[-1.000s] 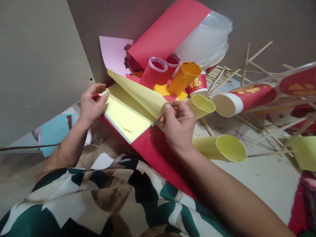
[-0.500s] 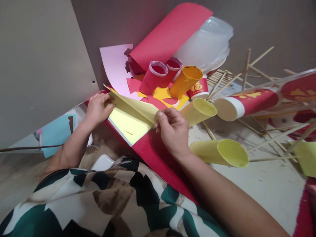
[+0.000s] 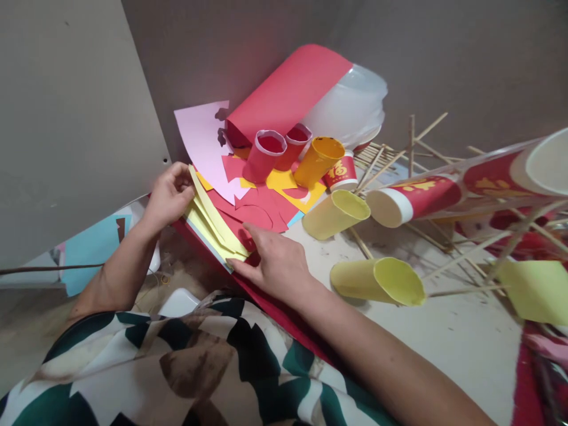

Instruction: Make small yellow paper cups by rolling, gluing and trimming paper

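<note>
Several pale yellow paper sheets lie stacked along the table's red edge, their upper ones lifted and bowed. My left hand pinches the far left end of the yellow paper between thumb and curled fingers. At the near right end is my right hand, its thumb and index finger spread on either side of the sheet ends, touching them. A light blue edge shows under the stack. Cut red paper lies just beyond the sheets.
Pink tubes, an orange tube and a red cup stand behind. Two yellow tubes are at right, beside wooden sticks and bagged paper cups. Rolled red paper leans on the wall.
My right hand has let go of the raised sheet's edge and moved left and down to the stack's end. The upper yellow sheets now bow upright. The view has shifted.
</note>
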`<state>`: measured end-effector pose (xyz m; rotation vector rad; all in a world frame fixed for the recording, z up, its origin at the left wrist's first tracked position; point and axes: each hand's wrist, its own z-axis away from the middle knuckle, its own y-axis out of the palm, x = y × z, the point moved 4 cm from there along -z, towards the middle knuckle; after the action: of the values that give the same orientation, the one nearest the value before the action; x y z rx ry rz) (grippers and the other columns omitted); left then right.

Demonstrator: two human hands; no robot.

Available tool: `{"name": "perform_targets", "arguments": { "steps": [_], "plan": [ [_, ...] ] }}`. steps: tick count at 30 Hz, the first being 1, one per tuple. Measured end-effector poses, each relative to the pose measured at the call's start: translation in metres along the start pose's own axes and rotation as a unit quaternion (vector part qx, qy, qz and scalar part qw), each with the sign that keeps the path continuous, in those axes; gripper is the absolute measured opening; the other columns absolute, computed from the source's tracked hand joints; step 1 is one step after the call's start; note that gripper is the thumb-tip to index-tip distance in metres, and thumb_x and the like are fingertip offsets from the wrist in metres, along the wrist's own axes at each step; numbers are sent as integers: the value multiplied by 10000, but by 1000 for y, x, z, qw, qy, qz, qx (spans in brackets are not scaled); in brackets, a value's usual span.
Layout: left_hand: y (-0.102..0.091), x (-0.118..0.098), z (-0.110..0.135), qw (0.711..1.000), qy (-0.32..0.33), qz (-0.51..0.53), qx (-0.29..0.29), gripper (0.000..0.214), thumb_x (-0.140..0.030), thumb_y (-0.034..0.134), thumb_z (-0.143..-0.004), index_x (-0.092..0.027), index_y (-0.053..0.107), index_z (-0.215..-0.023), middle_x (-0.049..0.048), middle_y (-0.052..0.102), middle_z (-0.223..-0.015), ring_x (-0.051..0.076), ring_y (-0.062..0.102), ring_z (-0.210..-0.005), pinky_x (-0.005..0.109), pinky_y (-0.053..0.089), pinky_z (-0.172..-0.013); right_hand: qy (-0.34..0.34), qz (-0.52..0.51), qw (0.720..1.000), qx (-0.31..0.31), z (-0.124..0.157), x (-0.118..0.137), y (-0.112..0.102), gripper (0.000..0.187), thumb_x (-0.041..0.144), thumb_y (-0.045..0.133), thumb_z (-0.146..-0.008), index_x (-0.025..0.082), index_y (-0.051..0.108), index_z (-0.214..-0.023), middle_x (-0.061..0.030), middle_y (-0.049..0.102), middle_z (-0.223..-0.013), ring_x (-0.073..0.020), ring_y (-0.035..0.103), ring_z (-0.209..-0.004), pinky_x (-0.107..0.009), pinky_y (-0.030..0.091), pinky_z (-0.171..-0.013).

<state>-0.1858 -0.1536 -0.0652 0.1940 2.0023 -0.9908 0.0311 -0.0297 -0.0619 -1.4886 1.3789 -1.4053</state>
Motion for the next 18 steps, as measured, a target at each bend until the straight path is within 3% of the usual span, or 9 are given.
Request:
{"name": "perform_targets", "arguments": {
  "steps": [2, 6, 12, 15, 18],
  "plan": [
    [-2, -6, -8, 994, -29, 93, -46, 242, -256, 606, -796, -224, 539, -1027, 58, 710, -1051, 207, 679, -963, 378, 582, -851, -18, 47, 999, 13, 1, 4, 0, 623, 615, 663, -850, 145, 632, -1258, -123, 731, -983, -257, 668, -835, -316, 413, -634],
    [3, -19, -27, 983, -58, 167, -54, 222, -273, 656, -770, -227, 566, -968, 35, 710, -980, 185, 695, -846, 347, 606, -737, -34, 106, 994, -5, 3, 7, 2, 674, 613, 657, -861, 110, 609, -1306, -152, 676, -991, -260, 611, -805, -328, 408, -616],
    [18, -33, -45, 946, -113, 299, -51, 196, -176, 646, -752, -215, 552, -920, -4, 658, -864, 142, 683, -687, 368, 633, -732, -11, 89, 989, -117, 0, -6, -3, 432, 377, 576, -946, 129, 627, -1296, -149, 664, -976, -264, 586, -865, -330, 402, -620],
    [23, -41, -50, 939, -120, 319, -45, 172, -146, 605, -773, -202, 549, -926, -5, 648, -842, 148, 713, -725, 370, 639, -767, 72, -60, 979, -180, -6, -26, -9, 214, 298, 532, -933, 180, 704, -979, -82, 633, -807, -210, 557, -739, -321, 353, -600],
    [21, -46, -51, 947, -105, 303, -37, 174, -182, 617, -801, -202, 584, -971, 1, 676, -858, 169, 741, -800, 379, 639, -809, 137, -199, 945, -222, -11, -43, -11, 306, 367, 529, -924, 213, 522, -659, 4, 493, -597, -147, 456, -575, -299, 341, -560]
  ]
}}
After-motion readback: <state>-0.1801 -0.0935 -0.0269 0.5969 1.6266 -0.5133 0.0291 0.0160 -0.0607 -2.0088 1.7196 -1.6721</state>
